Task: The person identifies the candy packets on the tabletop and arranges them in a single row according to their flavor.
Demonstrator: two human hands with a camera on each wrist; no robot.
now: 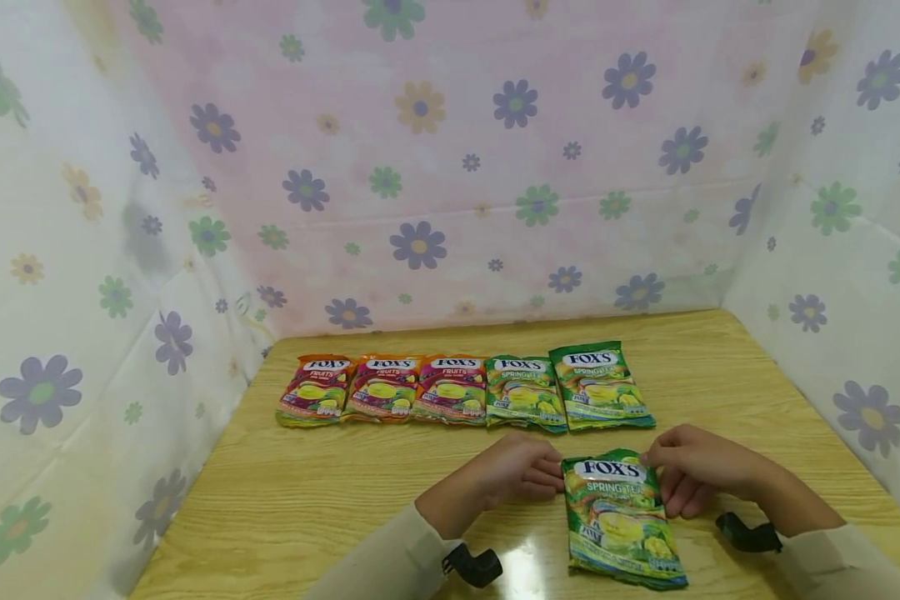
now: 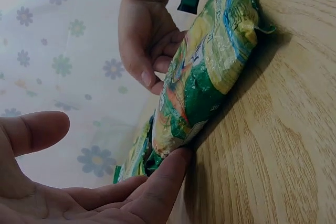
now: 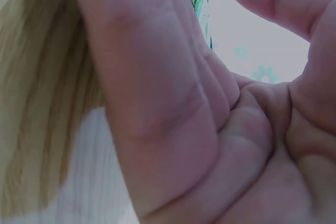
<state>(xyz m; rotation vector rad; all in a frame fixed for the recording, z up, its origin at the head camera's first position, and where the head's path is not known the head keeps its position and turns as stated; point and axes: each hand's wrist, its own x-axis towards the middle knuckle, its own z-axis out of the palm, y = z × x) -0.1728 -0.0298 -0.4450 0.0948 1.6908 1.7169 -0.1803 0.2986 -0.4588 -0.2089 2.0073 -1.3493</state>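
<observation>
A green Fox's Spring Tea candy bag [image 1: 621,521] lies face up near the table's front, between both hands. My left hand [image 1: 510,473] is at its left edge; the left wrist view shows its fingers [image 2: 165,184] reaching straight to the bag's lower edge, thumb raised apart. At the bag's upper right corner is my right hand [image 1: 701,471], its thumb side touching the corner and other fingers along the side. In the right wrist view its fingers [image 3: 147,77] extend towards a sliver of green bag, thumb held apart. The fingertips there are out of frame.
Behind the hands stretches a row of bags: three red-purple Fox's Fruits bags [image 1: 382,390] on the left, then a green Spring Tea bag [image 1: 525,393] and another green bag [image 1: 602,387]. Flower-patterned cloth [image 1: 450,167] encloses the wooden table [image 1: 292,508] at back and sides.
</observation>
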